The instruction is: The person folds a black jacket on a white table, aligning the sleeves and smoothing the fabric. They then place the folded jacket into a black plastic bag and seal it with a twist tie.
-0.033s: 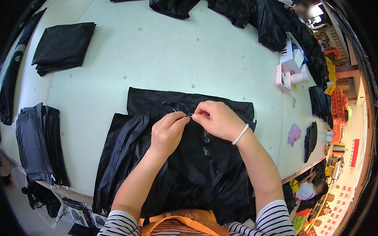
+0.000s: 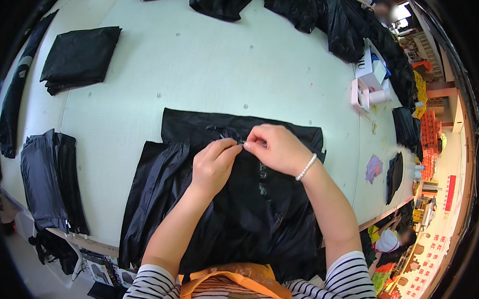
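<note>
The left hand and right hand nearly meet, their fingers pinched together on a small piece too fine to make out. Black cloth lies directly beneath the fingers, spread over the tabletop. A folded black bundle rests well apart, beyond the fingers and leftward.

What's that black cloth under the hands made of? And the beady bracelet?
Black cloth: perhaps thin synthetic fabric, smooth and slightly shiny, because its creases catch the light.
Bracelet: pearly white, maybe plastic or real pearl; its round-beaded look doesn't settle which.
</note>
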### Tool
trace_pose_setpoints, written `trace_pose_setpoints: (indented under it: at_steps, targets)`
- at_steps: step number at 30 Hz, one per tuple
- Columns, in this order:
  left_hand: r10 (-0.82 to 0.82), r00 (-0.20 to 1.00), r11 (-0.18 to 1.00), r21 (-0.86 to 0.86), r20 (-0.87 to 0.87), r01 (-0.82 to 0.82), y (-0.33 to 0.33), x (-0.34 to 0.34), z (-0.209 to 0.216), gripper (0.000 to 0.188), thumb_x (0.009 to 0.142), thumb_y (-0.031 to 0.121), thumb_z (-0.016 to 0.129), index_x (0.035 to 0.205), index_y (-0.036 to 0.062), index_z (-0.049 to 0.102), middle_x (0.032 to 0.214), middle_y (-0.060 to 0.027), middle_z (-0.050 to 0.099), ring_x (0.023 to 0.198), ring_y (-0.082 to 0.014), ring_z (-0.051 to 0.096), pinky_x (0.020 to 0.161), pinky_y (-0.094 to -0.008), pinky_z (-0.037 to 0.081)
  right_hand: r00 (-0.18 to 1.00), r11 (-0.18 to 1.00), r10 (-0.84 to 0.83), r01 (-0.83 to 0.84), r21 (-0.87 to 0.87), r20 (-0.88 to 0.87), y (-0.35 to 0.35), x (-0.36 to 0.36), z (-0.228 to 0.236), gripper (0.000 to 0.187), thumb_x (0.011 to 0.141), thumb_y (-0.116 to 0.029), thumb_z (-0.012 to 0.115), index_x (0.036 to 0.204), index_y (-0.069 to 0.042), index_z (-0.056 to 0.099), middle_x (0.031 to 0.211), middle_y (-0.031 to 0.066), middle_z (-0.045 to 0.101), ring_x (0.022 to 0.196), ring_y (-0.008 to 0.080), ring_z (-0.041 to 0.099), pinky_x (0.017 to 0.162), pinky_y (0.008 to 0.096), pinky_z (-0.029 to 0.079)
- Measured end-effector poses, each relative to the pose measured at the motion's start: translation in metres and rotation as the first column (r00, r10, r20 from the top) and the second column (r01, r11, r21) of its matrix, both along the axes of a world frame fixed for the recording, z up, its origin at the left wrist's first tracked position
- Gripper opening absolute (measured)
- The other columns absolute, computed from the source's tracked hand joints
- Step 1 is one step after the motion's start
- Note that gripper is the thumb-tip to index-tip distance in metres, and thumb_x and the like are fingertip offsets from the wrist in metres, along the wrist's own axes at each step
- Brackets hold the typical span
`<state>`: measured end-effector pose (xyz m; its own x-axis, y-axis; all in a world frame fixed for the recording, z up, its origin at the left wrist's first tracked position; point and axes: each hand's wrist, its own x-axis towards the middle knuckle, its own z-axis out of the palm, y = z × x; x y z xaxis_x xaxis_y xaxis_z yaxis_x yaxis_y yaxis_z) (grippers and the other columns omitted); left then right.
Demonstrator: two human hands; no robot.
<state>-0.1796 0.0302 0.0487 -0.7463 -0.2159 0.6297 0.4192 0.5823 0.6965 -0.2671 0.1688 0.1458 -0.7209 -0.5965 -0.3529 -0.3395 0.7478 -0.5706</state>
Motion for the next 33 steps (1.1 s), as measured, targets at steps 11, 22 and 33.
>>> trace_pose_setpoints:
  at_steps: [11,22,33]
  targets:
    - [0.009,1.0,1.0,-0.01,0.0,-0.009,0.001,0.0,-0.002,0.018,0.067,-0.007,0.071,0.082,0.0031,0.068,0.085,-0.007,0.065,0.072,-0.0224,0.064,0.061,-0.0293,0.052,0.999,1.0,0.018,-0.017,-0.017,0.031,0.002,0.0,-0.002,0.019,0.084,-0.017,0.063,0.085,0.002,0.061,0.073,0.0103,0.061,0.064,0.0215,0.056,0.064,0.0312,0.046]
    - [0.001,1.0,1.0,0.002,-0.001,-0.001,0.005,0.001,0.0,0.018,0.068,-0.008,0.071,0.081,0.003,0.068,0.085,-0.0082,0.065,0.072,-0.0233,0.065,0.061,-0.0291,0.052,0.968,0.985,-0.092,0.123,-0.123,0.233,0.016,0.001,-0.009,0.017,0.088,-0.016,0.063,0.088,0.0,0.062,0.069,0.0021,0.059,0.061,0.008,0.048,0.057,0.0253,0.042]
    - [-0.02,0.999,1.0,-0.024,-0.029,0.019,0.006,0.002,-0.003,0.022,0.066,-0.007,0.071,0.084,0.0041,0.066,0.087,-0.0074,0.064,0.072,-0.0234,0.064,0.062,-0.0308,0.052,0.957,0.984,-0.095,0.132,-0.12,0.273,0.021,0.0,-0.012,0.017,0.089,-0.017,0.063,0.09,0.0,0.063,0.074,0.0008,0.061,0.064,0.0056,0.048,0.06,0.0227,0.042]
